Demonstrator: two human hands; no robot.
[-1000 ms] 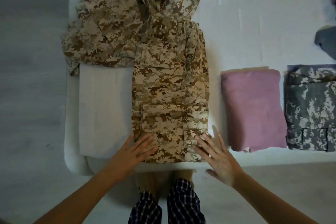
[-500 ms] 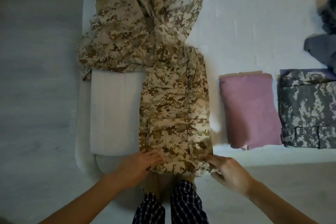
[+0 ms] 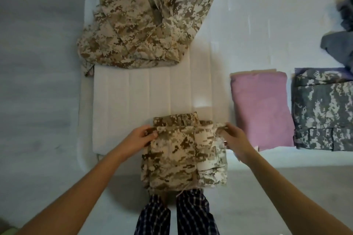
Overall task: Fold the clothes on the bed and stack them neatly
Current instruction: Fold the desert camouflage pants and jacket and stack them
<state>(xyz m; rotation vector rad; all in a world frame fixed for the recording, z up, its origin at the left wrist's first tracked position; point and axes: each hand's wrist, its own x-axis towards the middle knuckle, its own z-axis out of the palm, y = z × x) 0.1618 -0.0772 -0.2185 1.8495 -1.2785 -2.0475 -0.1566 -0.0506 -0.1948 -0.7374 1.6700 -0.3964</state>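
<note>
I hold the tan camouflage trousers (image 3: pixel 177 156) folded double at the near edge of the bed (image 3: pixel 248 25); their lower part hangs past the edge in front of my legs. My left hand (image 3: pixel 141 137) grips the left end of the top fold. My right hand (image 3: pixel 234 137) pinches the right end. A loose tan camouflage jacket (image 3: pixel 145 25) lies crumpled at the far left. A folded pink cloth (image 3: pixel 261 108) and a folded grey camouflage garment (image 3: pixel 324 112) lie side by side at the right.
A white ribbed pad (image 3: pixel 133 105) lies on the bed under the trousers. Dark grey clothes (image 3: pixel 342 44) sit heaped at the far right. The grey floor (image 3: pixel 38 82) runs along the left and near sides of the bed.
My hands went from resting flat on the trousers' near end to gripping it, then drew the long trousers toward me and folded them in half. The pad is uncovered.
</note>
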